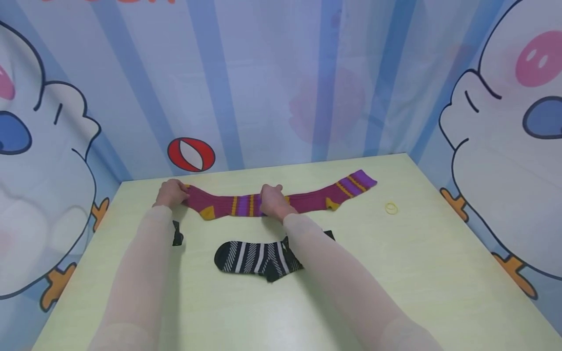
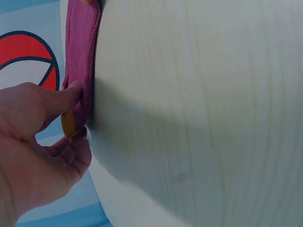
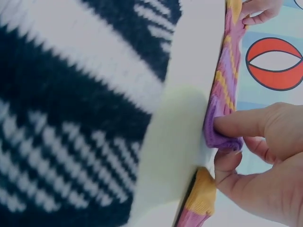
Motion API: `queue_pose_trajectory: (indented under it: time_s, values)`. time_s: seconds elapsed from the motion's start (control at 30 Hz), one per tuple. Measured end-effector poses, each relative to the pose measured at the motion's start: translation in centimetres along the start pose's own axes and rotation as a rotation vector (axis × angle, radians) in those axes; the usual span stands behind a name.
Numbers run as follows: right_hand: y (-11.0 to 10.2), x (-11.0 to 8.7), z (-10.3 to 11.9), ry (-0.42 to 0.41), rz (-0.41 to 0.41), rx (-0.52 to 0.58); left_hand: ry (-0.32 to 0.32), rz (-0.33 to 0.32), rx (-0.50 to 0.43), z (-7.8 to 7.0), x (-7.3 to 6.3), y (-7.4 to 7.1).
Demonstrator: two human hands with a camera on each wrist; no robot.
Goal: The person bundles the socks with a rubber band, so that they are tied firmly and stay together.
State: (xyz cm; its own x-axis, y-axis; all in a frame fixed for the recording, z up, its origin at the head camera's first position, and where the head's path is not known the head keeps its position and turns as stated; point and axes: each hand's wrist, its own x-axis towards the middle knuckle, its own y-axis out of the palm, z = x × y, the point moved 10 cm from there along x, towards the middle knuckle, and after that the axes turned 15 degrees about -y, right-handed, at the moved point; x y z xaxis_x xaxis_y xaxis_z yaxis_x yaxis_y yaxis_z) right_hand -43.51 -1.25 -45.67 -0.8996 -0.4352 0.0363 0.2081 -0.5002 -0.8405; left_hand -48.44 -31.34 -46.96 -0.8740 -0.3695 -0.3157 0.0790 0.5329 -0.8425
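Observation:
A maroon sock [image 1: 221,204] with purple and yellow bands lies lengthwise along the back of the table. Its yellow-tipped toe is pinched between the thumb and fingers of my left hand [image 1: 172,193]. At the other end, my right hand [image 1: 274,201] pinches the purple cuff [image 3: 218,127]. A second, matching maroon sock [image 1: 307,201] extends to the right from beneath my right hand, its yellow toe [image 3: 202,194] close below those fingers in the right wrist view.
A black-and-white patterned sock [image 1: 250,256] lies nearer the front, partly covered by my right forearm. A black piece of fabric [image 1: 177,234] shows beside my left sleeve. Thin yellow bands [image 1: 391,208] lie at the right. A printed curtain [image 1: 272,87] stands behind the table.

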Motion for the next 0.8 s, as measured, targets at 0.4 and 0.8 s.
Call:
queue_pose_trajectory:
  time_s: [0.4, 0.8]
  values:
    - [-0.7, 0.18, -0.33, 0.074, -0.005, -0.089, 0.028, 0.013, -0.031, -0.67, 0.25, -0.04]
    - [-0.06, 0.02, -0.76, 0.091, -0.018, -0.028, 0.014, -0.019, -0.052, -0.6, -0.48, -0.33]
